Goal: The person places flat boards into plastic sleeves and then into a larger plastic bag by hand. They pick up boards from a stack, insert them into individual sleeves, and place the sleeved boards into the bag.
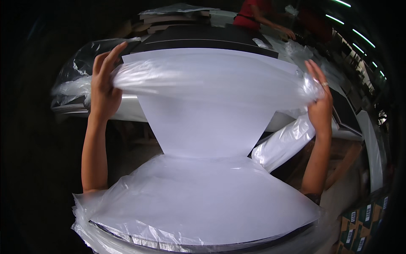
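Note:
A clear plastic film [203, 78] is stretched and bunched between my two hands, above a large white sheet [205, 131]. My left hand [105, 86] is closed on the film's left end, with the index finger pointing up. On the opposite side my right hand [320, 101] grips the gathered right end; a ring shows on one finger. Nearest me, the white surface is covered with clear plastic [203, 194], and a dark edge shows beneath its front. Black boards [186, 34] lie beyond the white sheet.
A roll-like bundle of clear plastic [285, 144] slants beside my right forearm. More loose plastic [76, 67] lies at the far left. Across the table a person in red [247, 17] reaches out an arm. Green and brown boxes [363, 222] sit at lower right.

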### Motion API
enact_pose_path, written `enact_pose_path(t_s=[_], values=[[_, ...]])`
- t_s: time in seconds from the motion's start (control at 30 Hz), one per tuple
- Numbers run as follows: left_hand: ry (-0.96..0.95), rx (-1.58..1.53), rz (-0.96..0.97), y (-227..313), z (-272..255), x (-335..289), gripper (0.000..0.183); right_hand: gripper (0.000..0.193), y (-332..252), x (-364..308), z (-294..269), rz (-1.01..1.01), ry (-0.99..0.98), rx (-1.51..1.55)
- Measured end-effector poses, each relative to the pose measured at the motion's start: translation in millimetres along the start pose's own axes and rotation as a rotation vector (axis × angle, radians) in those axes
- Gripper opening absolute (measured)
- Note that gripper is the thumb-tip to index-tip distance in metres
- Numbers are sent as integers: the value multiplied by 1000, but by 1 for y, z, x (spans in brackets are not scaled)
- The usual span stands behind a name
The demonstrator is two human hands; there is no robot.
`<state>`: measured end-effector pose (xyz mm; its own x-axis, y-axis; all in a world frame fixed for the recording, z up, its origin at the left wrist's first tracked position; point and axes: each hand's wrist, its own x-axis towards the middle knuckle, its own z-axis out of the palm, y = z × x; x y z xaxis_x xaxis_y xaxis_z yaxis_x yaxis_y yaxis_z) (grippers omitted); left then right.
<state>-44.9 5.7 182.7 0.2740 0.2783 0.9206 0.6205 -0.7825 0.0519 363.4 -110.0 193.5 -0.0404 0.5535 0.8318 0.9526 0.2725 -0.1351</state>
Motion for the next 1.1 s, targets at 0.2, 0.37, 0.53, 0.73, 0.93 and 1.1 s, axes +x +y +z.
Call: enact_pose_path(t_s=[0.2,0.37,0.53,0.73,0.93,1.1], values=[[-52,102,-18,-16,10,-17,51,51,2,-21,12,-41,10,61],[-498,-933,-240,11,-51,-45,35,13,-2,-107,-39,-220,179,-55],[-665,-1236,-400,49,-93,-69,26,34,42,-136,-53,138,13,1096],[-674,-1571,-1082,-20,15,-158,40,12,72,-202,50,884,-260,2026],[-535,-1317,-1568,-47,83,-281,47,9,106,-329,140,1194,-859,1819],[-691,-931,-1565,-64,129,-360,47,7,112,-399,209,1162,-1128,1216]])
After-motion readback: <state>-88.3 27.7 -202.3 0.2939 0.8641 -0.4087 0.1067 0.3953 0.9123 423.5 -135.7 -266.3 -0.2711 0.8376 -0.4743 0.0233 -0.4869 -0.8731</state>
